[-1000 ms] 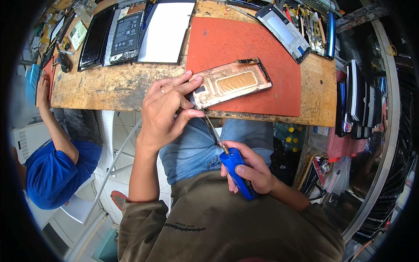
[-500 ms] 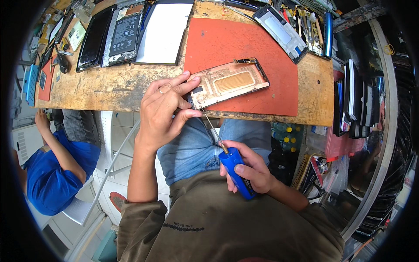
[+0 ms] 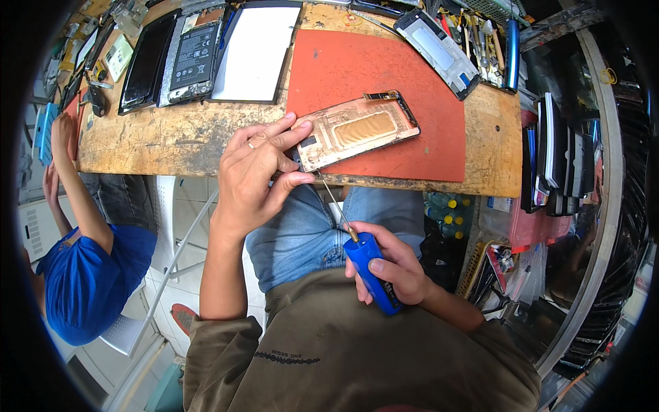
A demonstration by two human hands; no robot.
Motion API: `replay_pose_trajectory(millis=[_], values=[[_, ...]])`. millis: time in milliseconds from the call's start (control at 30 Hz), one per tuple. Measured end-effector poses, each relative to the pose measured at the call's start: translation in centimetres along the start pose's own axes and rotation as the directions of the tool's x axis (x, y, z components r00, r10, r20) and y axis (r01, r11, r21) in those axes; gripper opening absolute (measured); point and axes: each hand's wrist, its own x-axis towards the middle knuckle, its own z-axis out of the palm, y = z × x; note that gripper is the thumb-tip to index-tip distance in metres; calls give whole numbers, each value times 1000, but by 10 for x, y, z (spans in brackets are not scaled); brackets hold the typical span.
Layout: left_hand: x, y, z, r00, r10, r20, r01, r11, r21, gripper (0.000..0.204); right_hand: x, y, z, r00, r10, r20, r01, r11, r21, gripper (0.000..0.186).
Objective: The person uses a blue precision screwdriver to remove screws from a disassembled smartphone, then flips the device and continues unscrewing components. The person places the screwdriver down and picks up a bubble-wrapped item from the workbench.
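An opened phone housing (image 3: 359, 129), copper-tan inside with a dark rim, lies tilted at the front of a red mat (image 3: 377, 62), partly under my left hand (image 3: 254, 172). My left fingers are closed on its left end, the thumb below the lower left corner. My right hand (image 3: 386, 271) grips a blue handheld tool (image 3: 374, 279) with a long thin metal shaft (image 3: 331, 200), whose tip reaches that same corner near my left thumb.
The scarred wooden bench (image 3: 151, 147) holds dismantled devices (image 3: 192, 62), a white board (image 3: 254, 51), a phone frame (image 3: 436, 53) and assorted tools (image 3: 486, 44). Folders (image 3: 556, 154) stand at the right. A person in a blue shirt (image 3: 93, 275) sits left, hands near the bench's left end.
The person at left has moved an arm down, then back up toward the bench. The bench has shifted slightly leftward in the picture. My hands and the housing keep much the same arrangement.
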Motion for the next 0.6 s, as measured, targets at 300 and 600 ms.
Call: replay_pose_trajectory(millis=[300,600], values=[[-1,-1,1,1000,0,14,-1,1000,3,37,1,1,3,1000,5,-7,-5,1000,29,63],[-2,0,0,1000,-7,19,7,1000,8,37,2,2,3,1000,-10,-24,11,999,40,62]])
